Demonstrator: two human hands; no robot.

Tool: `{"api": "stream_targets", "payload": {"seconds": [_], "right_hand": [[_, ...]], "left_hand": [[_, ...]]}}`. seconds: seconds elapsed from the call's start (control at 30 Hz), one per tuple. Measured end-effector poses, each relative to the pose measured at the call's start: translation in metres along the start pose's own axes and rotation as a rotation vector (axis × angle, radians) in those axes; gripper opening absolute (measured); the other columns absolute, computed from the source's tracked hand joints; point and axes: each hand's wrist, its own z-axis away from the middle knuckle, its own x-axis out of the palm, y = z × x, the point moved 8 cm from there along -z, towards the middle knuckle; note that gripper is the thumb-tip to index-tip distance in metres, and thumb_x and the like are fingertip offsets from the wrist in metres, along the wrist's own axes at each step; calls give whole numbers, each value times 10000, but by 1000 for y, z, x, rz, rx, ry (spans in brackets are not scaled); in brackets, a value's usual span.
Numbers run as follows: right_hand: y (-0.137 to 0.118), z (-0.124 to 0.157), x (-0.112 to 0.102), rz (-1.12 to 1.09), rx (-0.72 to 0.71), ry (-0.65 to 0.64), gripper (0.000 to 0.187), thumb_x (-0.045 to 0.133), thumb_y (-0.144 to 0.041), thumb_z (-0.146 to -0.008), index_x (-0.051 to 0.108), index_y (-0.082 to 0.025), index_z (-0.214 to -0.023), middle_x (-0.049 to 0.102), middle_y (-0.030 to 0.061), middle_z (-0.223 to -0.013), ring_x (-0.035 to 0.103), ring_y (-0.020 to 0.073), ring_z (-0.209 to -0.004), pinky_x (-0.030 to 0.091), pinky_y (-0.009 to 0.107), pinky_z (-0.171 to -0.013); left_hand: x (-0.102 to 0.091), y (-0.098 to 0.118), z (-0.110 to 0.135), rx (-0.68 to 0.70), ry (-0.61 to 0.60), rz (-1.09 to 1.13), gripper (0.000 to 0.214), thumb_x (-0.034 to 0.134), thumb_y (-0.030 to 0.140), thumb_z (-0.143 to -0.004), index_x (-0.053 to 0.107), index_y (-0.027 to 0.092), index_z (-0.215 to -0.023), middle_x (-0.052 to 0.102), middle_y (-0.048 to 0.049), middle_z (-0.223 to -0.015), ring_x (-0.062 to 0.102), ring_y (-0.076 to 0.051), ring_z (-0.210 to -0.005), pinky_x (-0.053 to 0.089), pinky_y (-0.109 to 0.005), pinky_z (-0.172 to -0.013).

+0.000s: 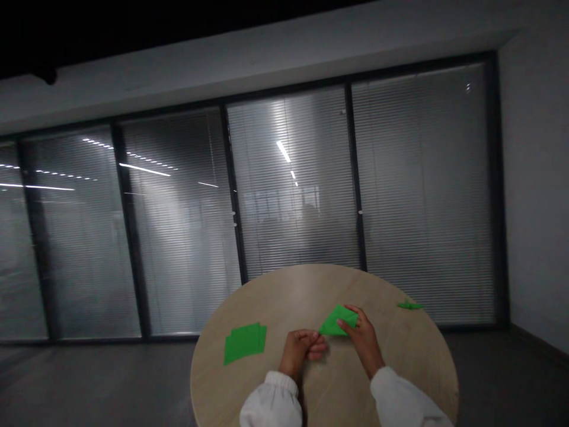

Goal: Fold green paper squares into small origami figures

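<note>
A folded green paper [338, 320], triangular in shape, lies on the round wooden table [284, 296] between my hands. My left hand [301, 350] is curled and pinches the paper's left corner with its fingertips. My right hand [362, 335] rests on the paper's right side, thumb and fingers pressed on its edge. Both wrists wear white sleeves.
A stack of flat green paper sheets [245, 342] lies on the table's left part. A small folded green paper figure [409, 306] sits near the table's far right edge. Behind the table runs a glass wall with shut blinds [293, 196]; dark floor surrounds the table.
</note>
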Motion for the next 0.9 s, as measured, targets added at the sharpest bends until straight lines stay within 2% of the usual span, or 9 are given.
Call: {"api": "stream_targets", "payload": {"seconds": [0.3, 0.43, 0.63, 0.9], "right_hand": [[-3, -2, -12, 35, -2, 74, 549, 768, -423, -624, 579, -215, -1096, 732, 36, -869, 689, 230, -765, 545, 319, -692], [-9, 1, -3, 39, -16, 8, 542, 779, -410, -623, 578, -219, -1089, 732, 45, -891, 688, 233, -779, 545, 328, -706], [-13, 7, 13, -7, 9, -128, 602, 791, -430, -626, 546, -218, -1133, 735, 38, -840, 688, 239, -775, 551, 336, -692], [-6, 3, 14, -51, 38, -149, 655, 814, -427, -610, 516, -214, -1152, 735, 45, -883, 689, 232, -771, 550, 332, -698]], "left_hand": [[-5, 3, -2, 6, 44, 7, 494, 859, 489, -496, 707, 64, -695, 717, -109, -666, 675, -182, -597, 506, -249, -506], [-10, 7, -3, 21, 114, 2, 514, 838, 535, -503, 707, 92, -726, 724, -102, -706, 681, -191, -635, 514, -256, -522], [9, -1, -1, 4, -65, -87, 564, 856, 538, -461, 729, 67, -744, 736, -148, -720, 692, -238, -685, 537, -312, -597], [11, -4, -1, 16, -94, -77, 538, 856, 540, -458, 703, 66, -662, 745, -176, -728, 696, -247, -658, 537, -337, -610]]}}
